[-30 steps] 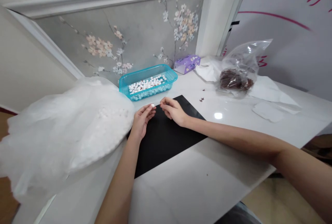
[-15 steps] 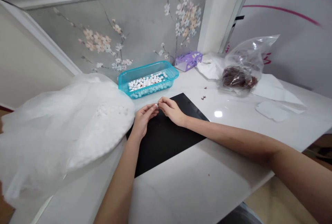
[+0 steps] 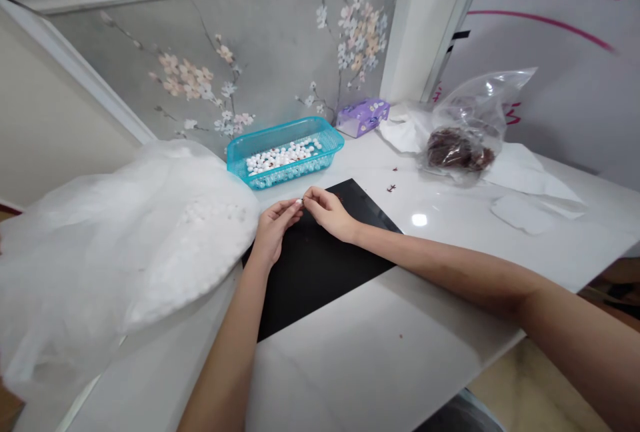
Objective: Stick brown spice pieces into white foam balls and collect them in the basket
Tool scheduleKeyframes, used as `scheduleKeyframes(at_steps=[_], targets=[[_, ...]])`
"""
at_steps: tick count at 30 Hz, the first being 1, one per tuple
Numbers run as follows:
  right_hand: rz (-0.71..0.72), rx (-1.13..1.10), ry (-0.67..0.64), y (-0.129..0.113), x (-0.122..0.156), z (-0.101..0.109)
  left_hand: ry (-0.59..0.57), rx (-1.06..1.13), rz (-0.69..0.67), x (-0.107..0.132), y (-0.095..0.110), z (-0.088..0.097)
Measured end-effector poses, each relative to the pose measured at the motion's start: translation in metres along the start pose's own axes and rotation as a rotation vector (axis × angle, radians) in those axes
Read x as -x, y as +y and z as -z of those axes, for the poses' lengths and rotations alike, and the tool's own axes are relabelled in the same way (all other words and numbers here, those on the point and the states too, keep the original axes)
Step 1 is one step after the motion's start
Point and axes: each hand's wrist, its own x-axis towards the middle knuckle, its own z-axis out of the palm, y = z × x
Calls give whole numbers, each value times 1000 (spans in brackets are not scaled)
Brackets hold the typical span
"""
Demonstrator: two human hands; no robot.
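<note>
Over the back part of a black mat (image 3: 310, 279), my left hand (image 3: 276, 225) pinches a small white bead-like piece (image 3: 299, 201) between thumb and forefinger. Close against it, my right hand (image 3: 327, 212) is closed in a pinch, its fingertips at a tiny dark brown bit beside the white piece. That bit is too small to make out. Just behind the hands is a blue plastic basket (image 3: 335, 143) with many white pieces (image 3: 280, 157) in it, a few showing brown.
A large translucent bag (image 3: 200, 252) of white pieces lies at the left. To the right are small brown pieces (image 3: 391, 189), a clear bag (image 3: 463, 145) of brown pieces, a purple tissue pack (image 3: 364, 117) and white paper (image 3: 525, 212). A wall stands behind the table.
My fingertips have shifted slightly, and more of the white piece shows at my left fingertips. Both hands stay together over the mat, and the other things are where they were.
</note>
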Motion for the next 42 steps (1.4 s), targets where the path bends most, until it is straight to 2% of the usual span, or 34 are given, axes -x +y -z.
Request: scheduleKeyframes(at_steps=[7,42], targets=[[-22,0,-31,0,1,2,15,22,1,-1,1,1],[-26,23,2,-1,1,1,-13,-9,-13,-1,-2,2]])
